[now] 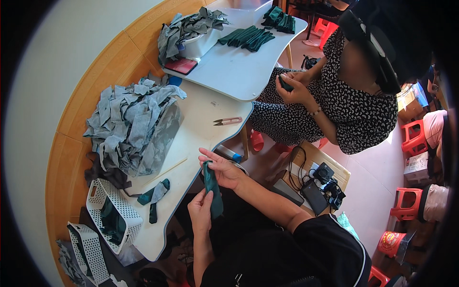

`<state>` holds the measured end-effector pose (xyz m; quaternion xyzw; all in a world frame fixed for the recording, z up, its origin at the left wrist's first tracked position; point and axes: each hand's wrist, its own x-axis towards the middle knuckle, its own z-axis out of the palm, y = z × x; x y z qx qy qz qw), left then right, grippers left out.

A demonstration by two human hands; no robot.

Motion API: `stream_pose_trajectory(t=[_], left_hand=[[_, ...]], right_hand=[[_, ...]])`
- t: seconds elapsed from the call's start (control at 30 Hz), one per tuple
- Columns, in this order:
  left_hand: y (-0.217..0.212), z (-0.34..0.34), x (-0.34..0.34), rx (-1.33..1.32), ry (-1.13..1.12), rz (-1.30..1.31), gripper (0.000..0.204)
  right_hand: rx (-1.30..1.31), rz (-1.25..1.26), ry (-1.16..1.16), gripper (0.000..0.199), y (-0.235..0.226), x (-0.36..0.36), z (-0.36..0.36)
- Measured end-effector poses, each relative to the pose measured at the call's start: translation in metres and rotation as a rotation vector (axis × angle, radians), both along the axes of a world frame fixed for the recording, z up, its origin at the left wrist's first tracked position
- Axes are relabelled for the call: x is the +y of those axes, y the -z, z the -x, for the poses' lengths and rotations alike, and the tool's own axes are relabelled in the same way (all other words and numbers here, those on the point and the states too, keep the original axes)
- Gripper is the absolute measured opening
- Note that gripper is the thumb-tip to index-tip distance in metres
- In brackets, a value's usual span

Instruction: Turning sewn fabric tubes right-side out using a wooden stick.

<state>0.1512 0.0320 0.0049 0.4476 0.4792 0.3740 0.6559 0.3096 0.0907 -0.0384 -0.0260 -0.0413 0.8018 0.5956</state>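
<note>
A dark green strip of cloth (pixel 216 203) hangs between my two hands in front of the table edge. My left hand (pixel 200 210) pinches its side with thumb and fingertips. Higher up, my right hand (pixel 224 171) has the strip's upper end under its thumb, with the other fingers stretched out. Close to my hands on the white table (pixel 191 103) lie green and grey cloth pieces (pixel 154 195) and a thin wooden stick (pixel 165 173). Thread snips (pixel 227 121) with a pinkish handle rest farther back, near the table's curved edge.
Grey cloth pieces heap over a clear bin (pixel 165 136). White perforated baskets (pixel 125 217) hold green cloth. Across the table, a seated person (pixel 301 91) holds a small dark green piece. Green strips (pixel 246 38) lie beyond. A cardboard box (pixel 334 174) carries cables and devices.
</note>
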Motion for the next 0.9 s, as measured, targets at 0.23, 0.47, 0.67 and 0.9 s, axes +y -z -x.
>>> stream_pose_trajectory(t=[0.23,0.47,0.67,0.9], left_hand=[[-0.014,-0.001,0.001,-0.486,0.102,0.501,0.048],[-0.005,-0.001,-0.001,-0.466,0.165,0.514,0.042],[-0.001,-0.001,0.004,-0.546,0.208,0.583,0.042],[0.005,0.003,0.005,-0.554,0.237,0.561,0.045]], right_hand=[[0.128,0.052,0.043,0.066,0.0,-0.002,-0.001],[0.138,0.154,0.095,0.056,0.008,0.0,0.007],[0.058,0.244,0.116,0.051,0.018,0.0,0.01],[0.085,0.258,0.101,0.052,0.026,-0.002,0.014]])
